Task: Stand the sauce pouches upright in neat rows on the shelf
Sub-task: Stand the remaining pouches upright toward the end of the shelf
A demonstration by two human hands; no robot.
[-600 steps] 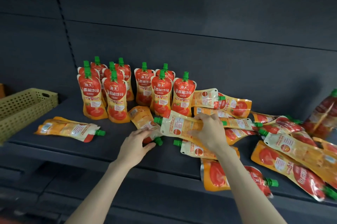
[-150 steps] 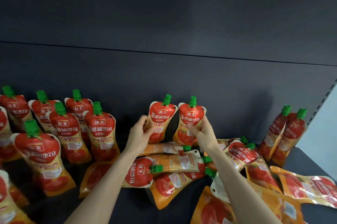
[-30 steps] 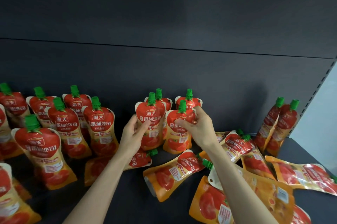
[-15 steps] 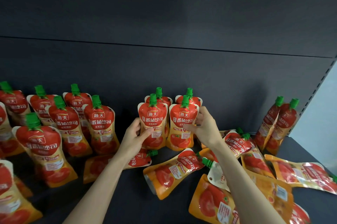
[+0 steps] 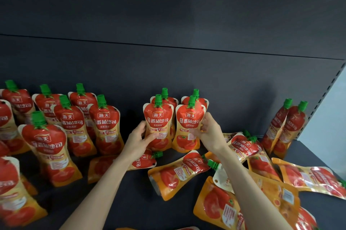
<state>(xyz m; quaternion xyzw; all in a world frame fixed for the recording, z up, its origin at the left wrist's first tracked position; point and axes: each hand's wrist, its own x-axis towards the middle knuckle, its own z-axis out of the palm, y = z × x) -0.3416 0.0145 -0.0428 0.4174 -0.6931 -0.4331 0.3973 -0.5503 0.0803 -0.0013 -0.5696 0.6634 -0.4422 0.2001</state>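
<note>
Red and orange sauce pouches with green caps fill the dark shelf (image 5: 134,198). My left hand (image 5: 139,140) grips the lower left side of an upright pouch (image 5: 158,120). Beside it stands a second upright pouch (image 5: 188,126), which my right hand (image 5: 210,134) holds by its right edge. Two more upright pouches (image 5: 165,98) stand directly behind this pair. Several upright pouches (image 5: 104,123) stand in rows on the left. Several pouches (image 5: 177,173) lie flat in front and to the right.
Two pouches (image 5: 286,126) lean against the back wall at the far right, next to the shelf's perforated upright (image 5: 335,76). A flat pouch (image 5: 144,160) lies partly under my left wrist. The dark back panel (image 5: 168,70) rises behind the rows.
Both hands have brought the two front pouches upright and square, side by side in front of the back pair. The view has tilted slightly; my hands still hold the pouches.
</note>
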